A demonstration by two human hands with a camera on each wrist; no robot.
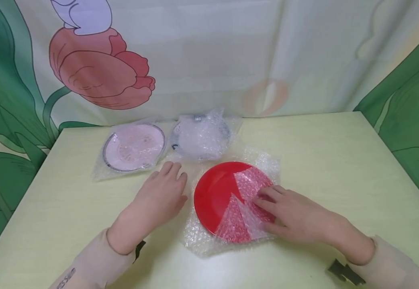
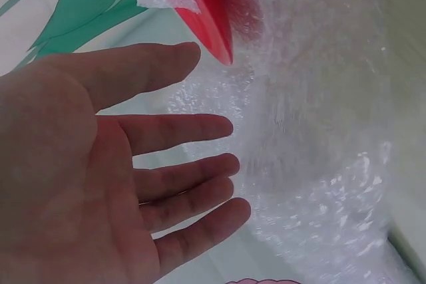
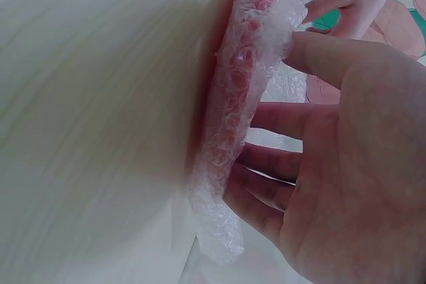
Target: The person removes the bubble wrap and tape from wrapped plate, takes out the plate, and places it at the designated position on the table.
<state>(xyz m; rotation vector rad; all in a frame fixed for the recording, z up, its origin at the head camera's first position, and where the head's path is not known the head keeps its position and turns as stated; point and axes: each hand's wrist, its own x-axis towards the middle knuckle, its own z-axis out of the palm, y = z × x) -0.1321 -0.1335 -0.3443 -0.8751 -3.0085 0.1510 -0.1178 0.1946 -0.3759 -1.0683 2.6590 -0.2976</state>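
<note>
A red plate (image 1: 213, 192) lies on a sheet of bubble wrap (image 1: 198, 241), whose folded corners cover its right side and lower edge. My right hand (image 1: 299, 214) rests its fingertips on the folded wrap at the plate's right. In the right wrist view, fairly straight fingers touch the bubble wrap (image 3: 233, 91) along the plate's edge. Left of the plate, my left hand (image 1: 160, 196) hovers with its fingers spread. The left wrist view shows that palm (image 2: 73, 164) holding nothing, close to the bubble wrap (image 2: 313, 184) and the red plate (image 2: 210, 24).
Two bubble-wrapped plates lie behind: a pale plate with a dark rim (image 1: 135, 146) at the left and a white, blue-patterned one (image 1: 202, 138) beside it. A printed curtain (image 1: 209, 60) hangs along the far edge of the pale table (image 1: 332, 160).
</note>
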